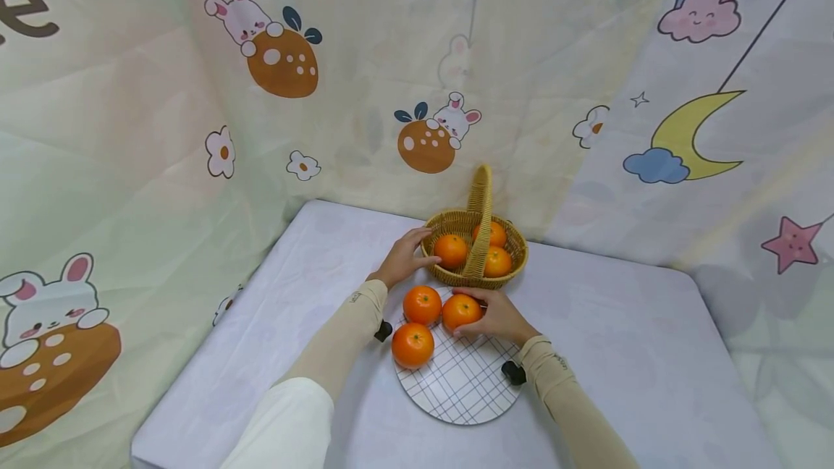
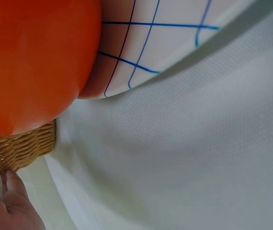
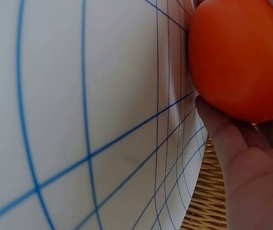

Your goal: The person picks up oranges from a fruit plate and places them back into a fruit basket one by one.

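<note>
A wicker basket (image 1: 515,266) with a tall handle holds several oranges, one orange (image 1: 450,250) at its left side. My left hand (image 1: 405,255) rests against the basket's left side, fingers and thumb spread along the rim. In the left wrist view that hand (image 2: 7,201) shows at the lower corner, touching the wicker. My right hand (image 1: 498,315) grips an orange (image 1: 460,312) at the top of a round white plate (image 1: 465,389) with blue grid lines. Its fingers and thumb curl round the fruit (image 3: 242,62) in the right wrist view. Two more oranges lie on the plate's left, the nearer one (image 1: 413,345) by the rim.
A table (image 1: 625,353) with a white cloth bears the plate and basket; the basket stands just behind the plate near the back edge. A printed cloth backdrop (image 1: 365,136) rises behind and at both sides. Black wrist cameras hang beneath both forearms, close to the plate.
</note>
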A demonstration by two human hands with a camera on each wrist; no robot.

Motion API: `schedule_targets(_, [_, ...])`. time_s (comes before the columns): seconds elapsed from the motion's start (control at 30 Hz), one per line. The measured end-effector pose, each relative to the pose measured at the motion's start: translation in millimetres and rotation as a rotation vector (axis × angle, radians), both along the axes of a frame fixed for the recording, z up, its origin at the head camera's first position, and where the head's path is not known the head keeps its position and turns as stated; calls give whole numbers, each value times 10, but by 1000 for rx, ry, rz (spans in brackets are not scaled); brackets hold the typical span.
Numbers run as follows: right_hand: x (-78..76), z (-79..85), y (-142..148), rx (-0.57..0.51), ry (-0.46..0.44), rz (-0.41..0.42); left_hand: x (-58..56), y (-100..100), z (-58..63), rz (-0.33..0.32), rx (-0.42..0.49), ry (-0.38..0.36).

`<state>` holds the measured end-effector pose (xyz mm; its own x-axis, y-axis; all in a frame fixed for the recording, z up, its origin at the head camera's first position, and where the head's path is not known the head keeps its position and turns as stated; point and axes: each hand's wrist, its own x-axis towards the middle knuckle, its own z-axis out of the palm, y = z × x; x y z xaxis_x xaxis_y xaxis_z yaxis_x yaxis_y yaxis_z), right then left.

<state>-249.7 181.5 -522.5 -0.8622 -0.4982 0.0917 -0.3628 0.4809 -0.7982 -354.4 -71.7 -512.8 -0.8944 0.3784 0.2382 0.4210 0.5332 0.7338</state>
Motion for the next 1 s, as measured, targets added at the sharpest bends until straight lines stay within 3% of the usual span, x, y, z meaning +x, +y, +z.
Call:
schedule_targets(0.57, [47, 88, 159, -27, -6, -61, 17, 9, 11, 6, -8, -14])
schedule_targets(1.0, [153, 115, 574, -13, -60, -200, 30, 24, 34, 17, 12, -49])
